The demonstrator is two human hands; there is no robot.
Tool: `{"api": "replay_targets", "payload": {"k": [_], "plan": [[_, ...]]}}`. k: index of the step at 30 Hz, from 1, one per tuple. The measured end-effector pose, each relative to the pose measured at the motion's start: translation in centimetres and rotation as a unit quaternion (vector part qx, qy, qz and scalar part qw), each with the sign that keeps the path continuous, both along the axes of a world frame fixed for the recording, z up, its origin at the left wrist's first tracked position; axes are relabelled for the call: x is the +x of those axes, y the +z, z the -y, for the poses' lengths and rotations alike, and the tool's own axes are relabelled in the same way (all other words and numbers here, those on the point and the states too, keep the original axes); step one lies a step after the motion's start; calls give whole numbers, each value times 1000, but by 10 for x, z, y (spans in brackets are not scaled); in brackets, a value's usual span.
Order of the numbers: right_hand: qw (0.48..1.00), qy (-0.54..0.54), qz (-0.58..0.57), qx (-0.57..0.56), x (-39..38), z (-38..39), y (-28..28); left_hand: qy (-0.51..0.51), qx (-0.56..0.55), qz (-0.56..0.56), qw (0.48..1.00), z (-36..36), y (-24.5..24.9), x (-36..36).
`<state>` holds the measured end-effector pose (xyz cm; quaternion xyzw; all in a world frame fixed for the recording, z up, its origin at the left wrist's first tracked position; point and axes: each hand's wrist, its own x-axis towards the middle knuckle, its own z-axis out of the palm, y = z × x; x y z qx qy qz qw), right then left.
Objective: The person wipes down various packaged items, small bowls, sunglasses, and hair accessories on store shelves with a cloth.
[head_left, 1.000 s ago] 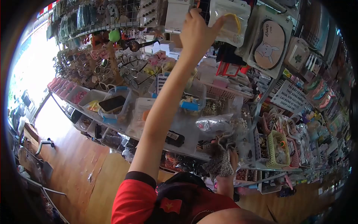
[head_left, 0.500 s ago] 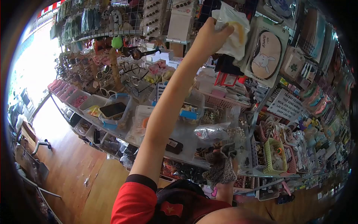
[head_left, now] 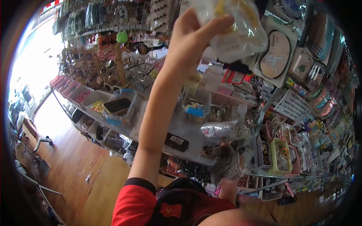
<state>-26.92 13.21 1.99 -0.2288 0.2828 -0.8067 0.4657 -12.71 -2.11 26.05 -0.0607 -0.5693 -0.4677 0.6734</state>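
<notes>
My left hand (head_left: pixel 196 34) is raised at the top centre, with thumb and fingers closed on a clear plastic package (head_left: pixel 239 35) that has white and yellow contents. Right of the package hangs a sleep mask with a white rabbit (head_left: pixel 274 56). Low at centre right, a grey speckled cloth (head_left: pixel 227 160) covers my right hand, whose forearm shows below it; its fingers are hidden. Just above the cloth lies a silvery plastic bag (head_left: pixel 219 130) on the shelf. A dark case with a barcode label (head_left: pixel 176 142) rests near the shelf's front edge, beside my left forearm.
Clear bins stand on the shelf, one holding a phone (head_left: pixel 117 106). Sunglasses (head_left: pixel 143 49) are displayed at upper left. A yellow basket (head_left: pixel 279 156) and a printed sign (head_left: pixel 292 105) are at right. Wooden floor (head_left: pixel 75 165) shows at lower left.
My left hand has come closer to the camera and moved left with the package, which now looks larger. The cloth over my right hand has shifted slightly right.
</notes>
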Motion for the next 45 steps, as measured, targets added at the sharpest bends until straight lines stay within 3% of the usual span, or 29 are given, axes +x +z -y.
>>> {"api": "replay_targets", "payload": {"k": [1, 2, 3, 5, 6, 7, 8, 10, 12, 14, 18, 21, 23, 26, 29, 31, 34, 36, 38, 39, 40, 42, 43, 45], "plan": [[994, -16, -98, -55, -6, 6, -3, 17, 22, 17, 999, -3, -17, 11], [979, -107, -174, -20, -5, 10, -5, 35, 46, 36, 998, -6, -37, 24], [948, -194, -251, 15, -3, 13, -8, 36, 163, 121, 979, -9, -61, 42], [802, -364, -473, 31, -2, 17, -22, 29, 165, 103, 980, -15, -101, 54], [669, -434, -603, 7, -6, 20, -32, 8, 192, 94, 977, -16, -120, 59], [650, -432, -625, -22, 4, 25, -27, -52, 270, 84, 958, -14, -140, 65], [631, -428, -645, -52, 14, 29, -23, -15, 295, 160, 942, -7, -168, 73], [825, -293, -472, -100, 63, 48, 25, -132, 320, 162, 924, -11, -200, 80], [782, -207, -571, -140, 87, 66, 2, -92, 293, 191, 932, -32, -203, 68], [741, -235, -615, -132, 110, 81, -8, -89, 193, 158, 964, -41, -220, 54], [672, -277, -668, -159, 134, 100, -5, -117, 182, 154, 964, -40, -224, 80], [815, -218, -522, -125, 152, 112, 10, -79, 163, 182, 967, -35, -223, 95], [790, -222, -557, -132, 147, 121, 41, -117, 189, 222, 949, -36, -231, 99], [859, -165, -484, -31, 151, 125, 73, -115, 137, 245, 953, -38, -233, 103], [750, -228, -620, -40, 151, 129, 41, -48, 66, 245, 966, -19, -234, 110], [871, -155, -466, -18, 178, 128, 24, 28, 50, 234, 971, -9, -229, 118], [891, -203, -407, -16, 206, 138, -19, -13, 110, 98, 989, 5, -222, 126], [805, -383, -453, 30, 255, 148, 8, -69, 112, 127, 983, 12, -230, 138], [727, -430, -535, 16, 260, 144, 17, -188, 145, 131, 963, 10, -233, 148], [706, -391, -591, -23, 237, 143, 18, -220, 167, 128, 953, 7, -234, 154], [682, -347, -641, -64, 223, 141, 20, -213, 162, 143, 953, 5, -240, 156], [653, -368, -648, -133, 219, 150, 30, -199, 152, 172, 953, 1, -251, 152], [636, -379, -650, -171, 222, 157, 34, -144, 117, 174, 967, -3, -251, 155], [664, -364, -635, -153, 229, 157, 35, -33, 38, 177, 983, -5, -243, 159]]}}
